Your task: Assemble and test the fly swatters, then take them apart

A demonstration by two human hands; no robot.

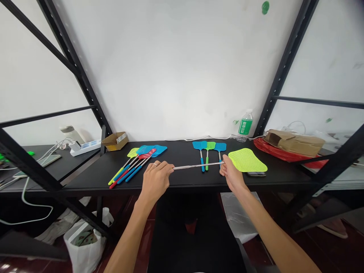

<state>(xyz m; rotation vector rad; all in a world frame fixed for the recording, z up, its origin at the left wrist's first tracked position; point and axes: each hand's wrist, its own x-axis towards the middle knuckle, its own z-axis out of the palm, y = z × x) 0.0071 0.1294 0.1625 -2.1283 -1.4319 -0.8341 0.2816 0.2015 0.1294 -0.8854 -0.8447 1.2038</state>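
I have my left hand (pixel 156 180) and right hand (pixel 231 172) curled round one swatter (pixel 189 167), its net (pixel 247 160) at 4 o'clock from my view's middle. Tugging too hard could bend it, or make it slip and bump the bottle (pixel 245 127) at 3 o'clock.

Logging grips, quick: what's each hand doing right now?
Left hand: closed on the yellow-green fly swatter, at the end away from its head.
Right hand: closed on the same swatter's metal shaft, near the head.

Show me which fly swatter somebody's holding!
The yellow-green swatter held by the left hand and right hand; the other swatters, including another yellow-green one, lie on the table.
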